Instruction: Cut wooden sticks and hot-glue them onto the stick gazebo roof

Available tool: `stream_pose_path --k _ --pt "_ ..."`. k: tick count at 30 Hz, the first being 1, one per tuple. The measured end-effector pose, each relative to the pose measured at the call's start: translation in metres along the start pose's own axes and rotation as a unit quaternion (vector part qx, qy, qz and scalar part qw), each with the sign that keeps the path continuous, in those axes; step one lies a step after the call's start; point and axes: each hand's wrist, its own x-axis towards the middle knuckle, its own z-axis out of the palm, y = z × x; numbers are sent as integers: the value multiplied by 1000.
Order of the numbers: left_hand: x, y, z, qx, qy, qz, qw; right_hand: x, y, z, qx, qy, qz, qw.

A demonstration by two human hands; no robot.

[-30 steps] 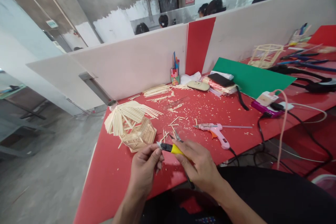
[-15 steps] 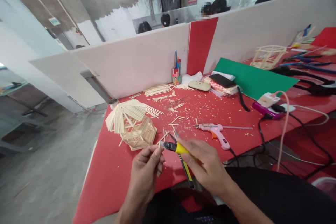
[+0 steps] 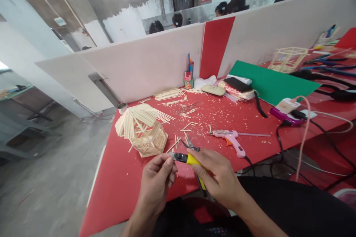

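My right hand [image 3: 219, 172] is wrapped round a yellow and black utility knife [image 3: 192, 160], its blade pointing left. The blade tip reaches the fingertips of my left hand [image 3: 157, 179], which are pinched together on a small wooden stick that is mostly hidden. Under the knife, a pair of pliers [image 3: 203, 184] with yellow and black handles lies on the table, partly covered by my right hand. Just beyond my left hand stands a small house-like model [image 3: 150, 141] of thin sticks with a slanted stick roof [image 3: 139, 116].
A pink glue gun [image 3: 229, 139] lies to the right on the red table [image 3: 111, 189]. Loose sticks [image 3: 168, 94], shavings, a pen cup [image 3: 188, 81] and a glasses case [image 3: 213, 90] are farther back. A purple power strip [image 3: 286, 117] with cables sits at the right, before a green board [image 3: 272, 83].
The view has shifted slightly, and more of the pliers' jaws shows. The knife stays at my left fingertips; the stick end seen there before is now barely visible.
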Motion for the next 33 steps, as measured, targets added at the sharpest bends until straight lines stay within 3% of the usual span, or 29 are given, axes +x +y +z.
stream_pose_path --k 6,13,15,18,19,22,25,29,33 --pt "-5 2 -3 20 -7 0 1000 0 3 1 -13 6 -12 1000" --pt "-8 15 -7 -3 -17 14 1000 15 4 8 -116 52 -96 987" --pt "-15 14 -13 0 -14 11 1000 27 18 4 -184 78 -55 978" --pt "-24 7 -23 37 -48 -31 998 57 43 -6 -302 172 160 924" --pt "-24 4 -24 30 -31 -41 998 70 50 -8 -314 155 198 916" --pt "-15 4 -21 -4 -5 -9 1000 112 62 3 -310 -26 215 926" --pt "-2 12 -15 -21 -31 31 999 146 66 28 -302 -91 229 921" --pt "7 23 -23 -42 -16 43 998 156 56 41 -279 -72 216 933" --pt "13 25 -34 -70 31 32 997 129 10 31 -209 -33 162 964"
